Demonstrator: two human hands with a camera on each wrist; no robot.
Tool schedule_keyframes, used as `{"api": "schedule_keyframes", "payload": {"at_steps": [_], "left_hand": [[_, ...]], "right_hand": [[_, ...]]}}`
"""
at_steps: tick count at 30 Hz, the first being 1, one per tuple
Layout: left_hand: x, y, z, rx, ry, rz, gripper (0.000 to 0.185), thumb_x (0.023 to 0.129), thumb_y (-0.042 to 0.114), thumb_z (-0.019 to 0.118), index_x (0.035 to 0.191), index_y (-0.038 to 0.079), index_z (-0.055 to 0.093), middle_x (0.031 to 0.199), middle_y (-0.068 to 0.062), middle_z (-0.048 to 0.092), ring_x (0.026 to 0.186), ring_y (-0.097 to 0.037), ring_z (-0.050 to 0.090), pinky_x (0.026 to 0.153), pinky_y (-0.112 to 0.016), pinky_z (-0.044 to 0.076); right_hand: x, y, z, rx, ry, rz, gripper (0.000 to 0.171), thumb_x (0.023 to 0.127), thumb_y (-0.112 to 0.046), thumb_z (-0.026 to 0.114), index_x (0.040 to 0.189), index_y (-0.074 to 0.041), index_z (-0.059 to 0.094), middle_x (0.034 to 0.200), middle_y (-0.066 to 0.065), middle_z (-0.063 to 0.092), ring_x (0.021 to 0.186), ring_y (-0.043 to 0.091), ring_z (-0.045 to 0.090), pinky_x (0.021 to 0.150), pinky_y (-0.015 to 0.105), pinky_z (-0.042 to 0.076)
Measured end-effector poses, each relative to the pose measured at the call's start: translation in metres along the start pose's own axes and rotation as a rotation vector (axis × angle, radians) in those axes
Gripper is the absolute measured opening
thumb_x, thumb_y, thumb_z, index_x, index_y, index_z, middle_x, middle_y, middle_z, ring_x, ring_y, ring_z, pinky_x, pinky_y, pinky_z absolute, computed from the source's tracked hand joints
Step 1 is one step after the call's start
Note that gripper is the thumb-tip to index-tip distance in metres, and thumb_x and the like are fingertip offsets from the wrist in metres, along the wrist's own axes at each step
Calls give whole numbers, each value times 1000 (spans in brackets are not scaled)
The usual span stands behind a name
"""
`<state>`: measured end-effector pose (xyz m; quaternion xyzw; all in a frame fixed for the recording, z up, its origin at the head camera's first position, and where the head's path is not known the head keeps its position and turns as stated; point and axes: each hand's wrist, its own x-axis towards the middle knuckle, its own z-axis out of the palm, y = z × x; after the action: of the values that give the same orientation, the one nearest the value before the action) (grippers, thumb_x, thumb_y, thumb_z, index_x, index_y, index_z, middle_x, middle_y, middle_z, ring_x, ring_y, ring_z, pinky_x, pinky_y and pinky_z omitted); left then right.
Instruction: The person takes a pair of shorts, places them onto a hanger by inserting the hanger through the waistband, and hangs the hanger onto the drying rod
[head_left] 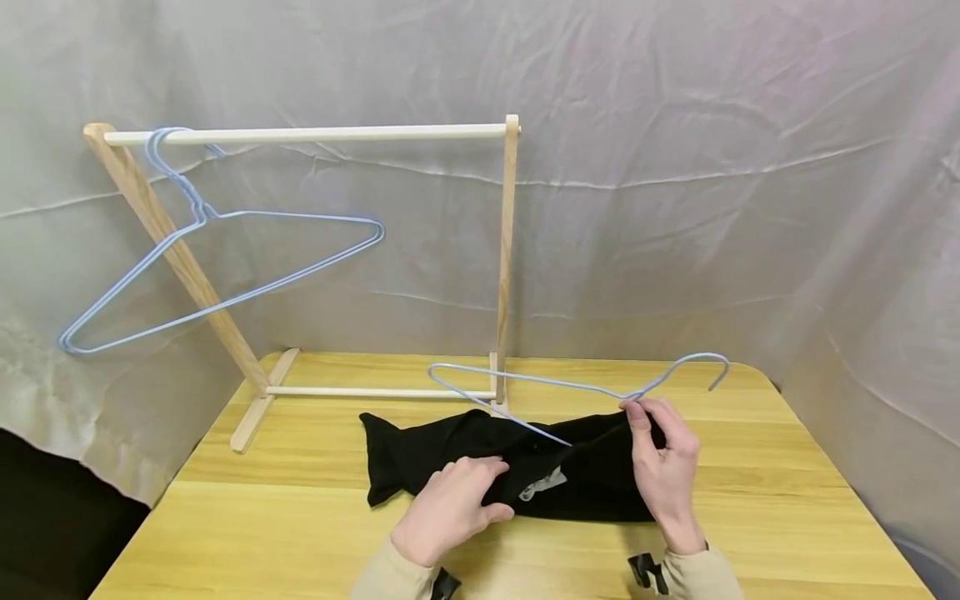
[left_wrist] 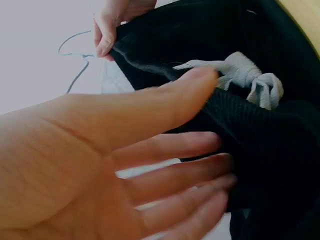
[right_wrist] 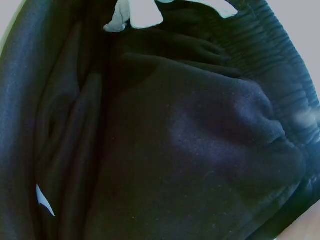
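We see our left hand (left_wrist: 95, 160), thumb above 4 outstretched fingers (left_wrist: 180, 174), before a black garment (left_wrist: 270, 135) with a knotted pale drawstring (left_wrist: 241, 69). Our right hand (left_wrist: 109, 20) pinches its edge near a thin hanger (left_wrist: 86, 56); yellow desk (left_wrist: 304, 20) borders one corner.

I see room to reach below the top rail (head_left: 315, 134), between 2 hung clothes hangers (head_left: 198, 210) and the right post (head_left: 507, 250); lower, the held clothes hanger (head_left: 551, 381) crosses before that post.

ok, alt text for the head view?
Right hand pinches black clothing at the neck of a blue hanger; left hand lies over the clothing on a yellow table. Matching hangers hang from a wooden rack behind.
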<state>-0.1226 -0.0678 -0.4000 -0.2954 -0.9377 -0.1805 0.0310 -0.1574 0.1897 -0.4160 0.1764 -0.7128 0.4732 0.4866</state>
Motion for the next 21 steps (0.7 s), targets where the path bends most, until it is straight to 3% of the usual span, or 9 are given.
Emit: {"api": "schedule_keyframes", "payload": {"at_steps": [5,8,14,17,21], "left_hand": [[-6,-4,-1,130,-33,-42,50,81,36,82,124,13,70,131,1,69,130,-18,58,113,-51,39],[-8,-8,-2,125,-50,-51,45,83,24,81,125,15,69,134,3,68,133,-17,55,111,-54,40],[-10,-14,-6,70,-103,-48,48,84,-1,74,128,16,68,139,2,64,132,-18,56,100,-54,46],[-12,-17,-6,69,-110,-58,53,81,-2,75,130,18,66,139,2,64,128,-17,58,94,-49,47],[-13,-21,-7,22,-140,-96,59,77,8,82,132,19,64,142,0,61,129,-18,56,94,-47,44]], "right_hand": [[1,1,-1,19,48,13,18,85,24,59,86,10,71,81,9,66,87,-5,60,80,9,45],[1,1,-2,19,75,23,17,86,23,59,85,10,70,83,3,67,90,-6,62,82,10,46],[3,0,-1,2,107,28,14,87,20,60,85,11,70,81,12,67,90,-6,62,83,11,47],[3,0,-1,2,120,28,14,87,21,60,84,12,70,81,13,67,91,-6,63,83,11,47],[2,1,-1,3,139,24,13,87,21,60,84,13,69,81,7,68,91,-7,63,84,11,47]]}}
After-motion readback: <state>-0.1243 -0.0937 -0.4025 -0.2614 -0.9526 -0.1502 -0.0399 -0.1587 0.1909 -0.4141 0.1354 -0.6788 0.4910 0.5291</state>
